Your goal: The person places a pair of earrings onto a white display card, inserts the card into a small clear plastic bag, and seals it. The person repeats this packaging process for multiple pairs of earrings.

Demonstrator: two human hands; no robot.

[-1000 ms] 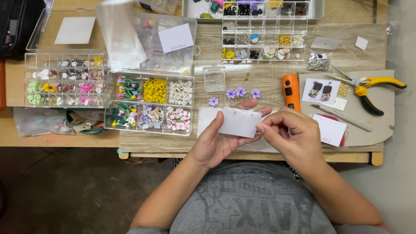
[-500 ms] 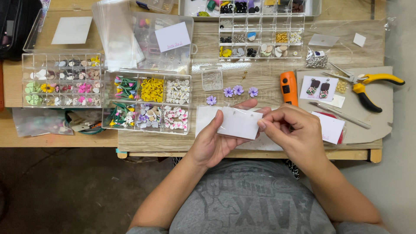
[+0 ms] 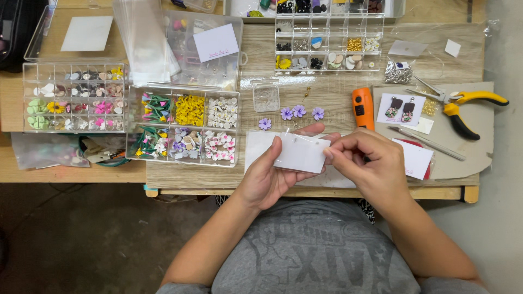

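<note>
- The small white card (image 3: 298, 154) is held up just above the near edge of the wooden surface (image 3: 327, 95), in front of the person's chest
- The left hand (image 3: 269, 174) pinches the card, thumb on its face and fingers behind; this grip looks best kept near the card's left side so the right end stays free
- The right hand (image 3: 370, 163) has its fingertips pressed together at the card's right edge, seemingly on something very small; what it pinches is too small to tell
- My judgement: hold the card flat and steady with the left hand and let only the right fingertips work, so the thin card does not bend
- Four purple flower pieces (image 3: 292, 114) lie just beyond the card, near the orange tool (image 3: 362, 107)
- A finished card with two dark earrings (image 3: 401, 109) lies to the right, beside yellow-handled pliers (image 3: 471, 106)
- A divided clear box of coloured flowers (image 3: 185, 128) sits to the left, within easy reach
</note>
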